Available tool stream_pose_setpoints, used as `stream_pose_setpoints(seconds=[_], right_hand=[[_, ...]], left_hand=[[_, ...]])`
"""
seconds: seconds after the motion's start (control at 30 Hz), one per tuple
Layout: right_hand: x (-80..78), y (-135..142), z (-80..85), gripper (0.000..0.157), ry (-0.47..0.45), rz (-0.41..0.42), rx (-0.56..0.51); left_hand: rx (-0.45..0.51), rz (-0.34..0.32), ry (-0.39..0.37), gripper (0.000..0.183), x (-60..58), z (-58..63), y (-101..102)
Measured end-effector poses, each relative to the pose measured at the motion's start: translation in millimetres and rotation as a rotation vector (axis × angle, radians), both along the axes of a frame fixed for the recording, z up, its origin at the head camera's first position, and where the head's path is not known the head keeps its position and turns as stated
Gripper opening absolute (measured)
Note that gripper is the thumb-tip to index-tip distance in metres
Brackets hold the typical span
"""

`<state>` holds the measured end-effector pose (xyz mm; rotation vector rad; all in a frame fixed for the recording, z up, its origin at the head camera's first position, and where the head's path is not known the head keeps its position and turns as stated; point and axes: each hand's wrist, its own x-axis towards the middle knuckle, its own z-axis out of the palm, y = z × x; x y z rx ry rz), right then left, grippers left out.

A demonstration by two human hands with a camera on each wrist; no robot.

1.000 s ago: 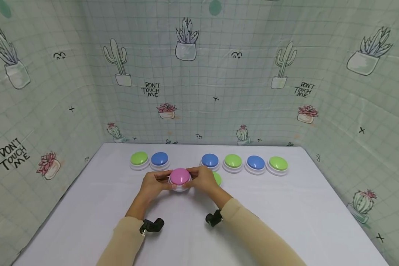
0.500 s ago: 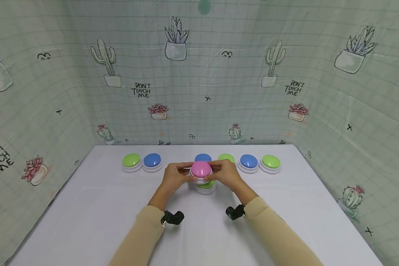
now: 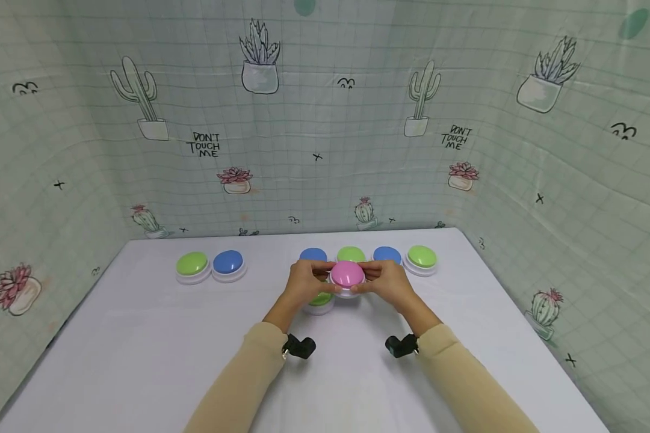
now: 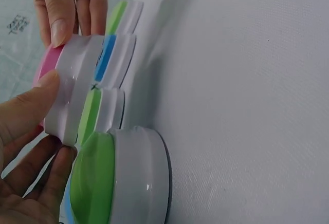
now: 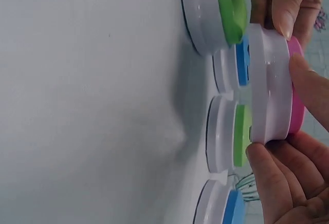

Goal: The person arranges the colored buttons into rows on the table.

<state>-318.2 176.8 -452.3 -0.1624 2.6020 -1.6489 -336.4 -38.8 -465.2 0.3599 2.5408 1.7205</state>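
Note:
A push button with a pink dome and white base (image 3: 348, 273) is held between both hands, lifted off the table. My left hand (image 3: 302, 281) pinches its left side, thumb in front and fingers behind. On the opposite side my right hand (image 3: 388, 282) grips it likewise. Just left of it and lower, a green button (image 3: 321, 304) stands on the table, partly behind the left hand. In the left wrist view, the pink button's white base (image 4: 74, 90) hangs clear of the surface. The right wrist view also shows a gap below the base (image 5: 272, 85).
Along the back of the white table (image 3: 168, 355), a blue button (image 3: 313, 254), a green one (image 3: 351, 254), a blue one (image 3: 387, 254) and a green one (image 3: 422, 257) stand in a row. Farther left are a green button (image 3: 191, 263) and a blue button (image 3: 228, 263). Patterned cloth walls surround the table.
Both hands have carried the pink button rightward, from left of the front green button, across it, to its right side. The head view has turned slightly right.

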Motion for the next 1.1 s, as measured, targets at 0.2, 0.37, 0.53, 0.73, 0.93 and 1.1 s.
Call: stream_pose_setpoints(seconds=[0.2, 0.37, 0.53, 0.73, 0.93, 1.1], right_hand=[[-0.6, 15.1, -9.1, 0.063, -0.004, -0.015, 0.037], [-1.4, 19.7, -17.8, 0.062, -0.006, -0.031, 0.082], [-2.0, 21.6, -22.7, 0.061, -0.007, -0.042, 0.112], [-4.2, 24.2, -28.3, 0.060, 0.014, -0.037, 0.128], [-6.4, 26.7, -33.4, 0.061, 0.018, -0.025, 0.137], [-8.2, 27.0, -33.1, 0.061, 0.009, -0.019, 0.170]], left_hand=[[-0.119, -0.055, 0.039, 0.051, -4.9, 0.9, 15.5], [-0.255, -0.079, 0.046, 0.052, -7.4, 1.8, 25.6], [-0.353, -0.079, 0.056, 0.051, -8.4, -0.3, 33.6], [-0.403, -0.078, 0.071, 0.053, -10.2, -2.3, 37.9], [-0.461, -0.074, 0.084, 0.053, -12.7, -4.5, 39.3], [-0.529, -0.059, 0.083, 0.051, -14.7, -7.1, 39.4]])
